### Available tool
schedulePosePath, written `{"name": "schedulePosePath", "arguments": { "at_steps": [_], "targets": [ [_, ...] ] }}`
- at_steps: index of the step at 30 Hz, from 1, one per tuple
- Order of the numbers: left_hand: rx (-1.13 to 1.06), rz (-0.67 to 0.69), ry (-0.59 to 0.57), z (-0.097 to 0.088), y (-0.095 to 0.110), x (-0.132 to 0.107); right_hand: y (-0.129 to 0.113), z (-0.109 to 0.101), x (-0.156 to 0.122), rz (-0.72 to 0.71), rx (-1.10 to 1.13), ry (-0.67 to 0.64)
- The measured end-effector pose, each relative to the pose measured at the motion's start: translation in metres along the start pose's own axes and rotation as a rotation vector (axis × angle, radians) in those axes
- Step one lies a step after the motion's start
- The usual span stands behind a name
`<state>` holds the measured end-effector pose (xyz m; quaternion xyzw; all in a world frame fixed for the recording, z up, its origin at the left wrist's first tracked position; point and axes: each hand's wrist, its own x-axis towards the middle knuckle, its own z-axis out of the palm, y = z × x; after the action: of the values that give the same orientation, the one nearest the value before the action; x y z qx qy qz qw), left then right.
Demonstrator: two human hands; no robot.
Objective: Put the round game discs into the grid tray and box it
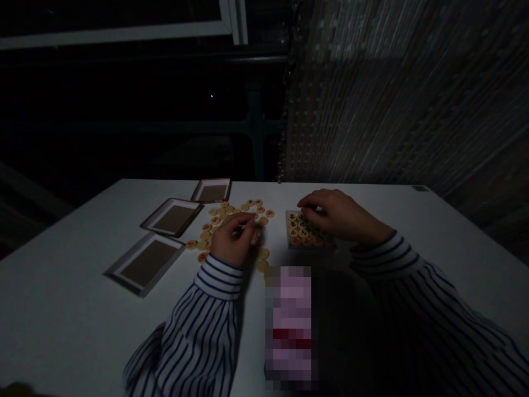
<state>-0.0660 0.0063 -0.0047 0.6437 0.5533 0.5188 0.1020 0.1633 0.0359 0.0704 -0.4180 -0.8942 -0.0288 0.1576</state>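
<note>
Many round wooden Chinese chess pieces (205, 235), some with red or black characters, lie loose on the white table. My left hand (232, 241) is over them, its thumb and fingers closed together. Whatever is in that pinch is too dark and blurred to make out. To the right, a shallow box tray (290, 244) holds rows of pieces with black and red characters face up. My right hand (336, 212) reaches over the tray's far right part, fingers bent down and thumb close to them. Its fingertips are partly hidden, and I cannot see what they grip.
Three shallow box parts lie on the left: a near one (118, 272), a middle one (147, 225) and a far one (194, 196). A pixelated pink patch (292, 314) covers something at the near middle. A bead curtain (363, 110) hangs behind the table (61, 309).
</note>
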Motion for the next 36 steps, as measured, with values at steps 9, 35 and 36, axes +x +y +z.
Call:
{"name": "schedulePosePath", "arguments": {
  "at_steps": [9, 35, 36],
  "targets": [
    [-0.138, -0.098, 0.152, -0.007, 0.003, 0.003, -0.003, 0.001, 0.001, -0.017, 0.023, 0.149],
    [-0.198, -0.193, -0.056, -0.071, -0.018, 0.022, -0.019, 0.018, 0.008, -0.016, -0.012, 0.197],
    [-0.189, -0.181, -0.073, -0.073, -0.02, 0.021, -0.02, 0.019, 0.008, -0.018, -0.009, 0.194]
  ]
}}
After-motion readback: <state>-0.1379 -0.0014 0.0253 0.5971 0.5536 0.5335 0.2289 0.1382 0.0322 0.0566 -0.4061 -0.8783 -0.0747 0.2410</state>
